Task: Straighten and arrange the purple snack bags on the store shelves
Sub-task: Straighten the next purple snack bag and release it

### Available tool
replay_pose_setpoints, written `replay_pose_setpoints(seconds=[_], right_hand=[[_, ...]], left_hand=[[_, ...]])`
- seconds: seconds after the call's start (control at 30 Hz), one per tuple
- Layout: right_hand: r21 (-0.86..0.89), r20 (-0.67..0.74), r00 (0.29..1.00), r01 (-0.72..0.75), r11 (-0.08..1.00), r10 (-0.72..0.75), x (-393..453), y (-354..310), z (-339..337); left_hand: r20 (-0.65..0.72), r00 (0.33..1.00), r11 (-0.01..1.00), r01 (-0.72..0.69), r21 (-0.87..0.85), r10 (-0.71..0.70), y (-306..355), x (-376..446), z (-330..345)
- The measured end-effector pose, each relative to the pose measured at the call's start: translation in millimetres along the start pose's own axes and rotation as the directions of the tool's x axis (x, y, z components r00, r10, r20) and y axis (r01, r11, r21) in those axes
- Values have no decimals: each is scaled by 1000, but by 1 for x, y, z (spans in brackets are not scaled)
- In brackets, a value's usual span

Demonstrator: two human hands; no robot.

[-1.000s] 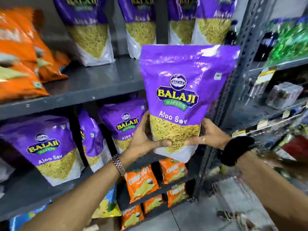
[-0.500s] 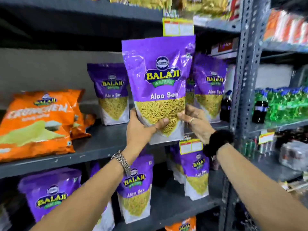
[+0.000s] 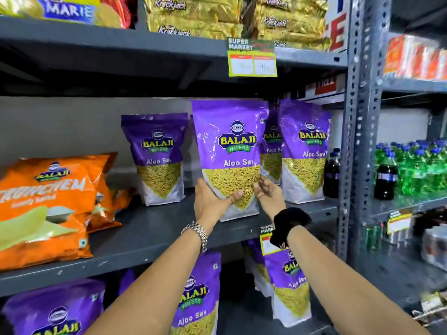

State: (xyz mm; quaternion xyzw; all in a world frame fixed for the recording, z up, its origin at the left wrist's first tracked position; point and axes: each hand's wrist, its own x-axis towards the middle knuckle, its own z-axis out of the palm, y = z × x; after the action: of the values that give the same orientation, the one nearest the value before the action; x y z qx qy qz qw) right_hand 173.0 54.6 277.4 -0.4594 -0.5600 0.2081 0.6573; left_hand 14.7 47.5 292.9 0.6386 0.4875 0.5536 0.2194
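Both hands clamp the bag's (image 3: 229, 151) base, left hand (image 3: 210, 201) at seven o'clock, right hand (image 3: 269, 193) at five. It stands upright on the shelf (image 3: 154, 228), another bag at nine o'clock.

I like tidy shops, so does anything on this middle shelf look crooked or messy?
Yes: the orange snack bags at the left lie slumped flat in a heap, while the purple Aloo Sev bags stand upright. The purple bag held in both hands sits roughly upright.

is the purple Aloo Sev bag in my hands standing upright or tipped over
Upright. The held Aloo Sev bag stands vertical, label level, its white base on the grey shelf, left hand and right hand gripping its lower sides.
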Motion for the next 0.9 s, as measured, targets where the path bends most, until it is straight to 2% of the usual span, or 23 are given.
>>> replay_pose_setpoints(seconds=[0.3,0.4,0.47,0.53,0.63,0.77,0.9], right_hand=[[-142,-39,997,-65,988,60,21,6,-2],[-98,-94,993,-86,991,77,22,2,-6],[-10,-195,981,-22,1000,19,11,-6,-10],[41,-257,962,111,993,-97,-9,-13,-11],[80,-242,958,181,980,-157,-57,-18,-1],[157,-168,972,193,968,-166,-107,-23,26],[188,-49,991,135,973,-128,-166,-4,68]], left_hand=[[57,997,989,65,-131,-58,0,19,19],[81,994,986,81,-146,-69,1,23,21],[86,988,982,135,-132,-125,-1,22,16],[33,988,971,156,-180,-153,-11,16,3],[-16,998,958,46,-282,-53,-32,-12,-29],[-49,981,939,-196,-284,190,-44,-64,-71],[-112,975,970,-204,-134,190,-89,-124,-111]])
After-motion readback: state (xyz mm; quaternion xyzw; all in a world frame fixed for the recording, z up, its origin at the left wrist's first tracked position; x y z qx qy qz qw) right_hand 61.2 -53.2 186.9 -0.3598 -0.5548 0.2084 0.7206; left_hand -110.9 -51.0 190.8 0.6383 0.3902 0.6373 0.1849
